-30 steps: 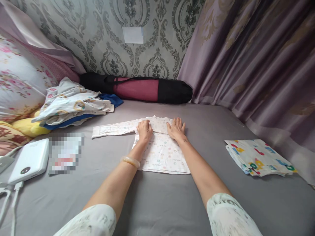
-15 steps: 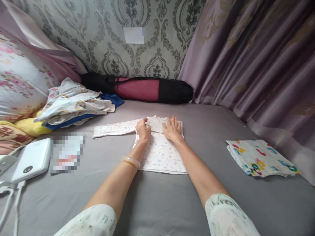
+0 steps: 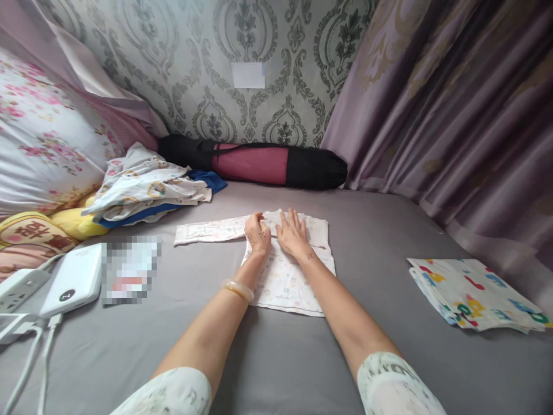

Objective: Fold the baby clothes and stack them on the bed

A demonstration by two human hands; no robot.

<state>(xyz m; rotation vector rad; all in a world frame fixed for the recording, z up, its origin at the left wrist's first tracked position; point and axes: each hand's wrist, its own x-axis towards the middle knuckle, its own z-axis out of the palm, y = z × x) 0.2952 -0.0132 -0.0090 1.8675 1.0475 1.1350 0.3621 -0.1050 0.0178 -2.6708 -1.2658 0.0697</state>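
Observation:
A small white long-sleeved shirt (image 3: 285,283) with a faint pastel print lies flat on the grey bed sheet. One sleeve (image 3: 207,230) stretches out to the left, while the other is folded across the top of the body. My left hand (image 3: 258,235), below a pale bangle, is closed with bent fingers on the shirt near the left shoulder; its fingertips are partly hidden. Beside it, my right hand (image 3: 292,235) rests open and palm down on the folded upper part, fingers spread and pointing away from me.
Folded cloth with a colourful print (image 3: 475,294) lies at the right. Piled clothes (image 3: 147,184), a floral pillow (image 3: 38,138) and a yellow plush item (image 3: 80,223) are on the left. A white power bank (image 3: 75,276) with cables sits nearer. Along the wall runs a black-and-red bag (image 3: 254,164).
My right hand has slid left across the folded sleeve, closer to my left hand. My left hand stays at the left shoulder. The whole view has shifted slightly.

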